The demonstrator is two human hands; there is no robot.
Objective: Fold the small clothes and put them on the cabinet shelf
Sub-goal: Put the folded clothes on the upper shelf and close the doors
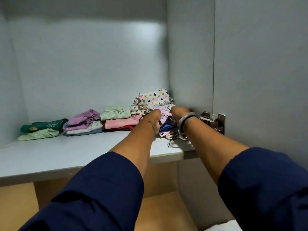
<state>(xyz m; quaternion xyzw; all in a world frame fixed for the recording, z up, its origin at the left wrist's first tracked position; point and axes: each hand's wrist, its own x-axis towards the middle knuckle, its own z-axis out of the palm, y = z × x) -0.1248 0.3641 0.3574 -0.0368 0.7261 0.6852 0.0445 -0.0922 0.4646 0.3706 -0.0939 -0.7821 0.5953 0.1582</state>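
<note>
Both my arms reach onto the pale grey cabinet shelf (66, 154). My left hand (154, 118) and my right hand (179, 110) grip a folded lilac printed garment (164, 114) atop a stack of small clothes (166, 129) at the shelf's right end, with a dark cord hanging from it. Behind stands a white clover-and-rainbow print piece (153, 99). Further left lie three folded stacks: pink and pale green (118, 120), purple (84, 121), dark green over light green (41, 129). My fingertips are hidden in the fabric.
The cabinet's right side wall (190, 64) stands just beside my right hand. A metal door hinge (214, 121) juts out at the shelf's right end, with the open door panel (260, 72) beyond. A wooden compartment (160, 205) lies below the shelf.
</note>
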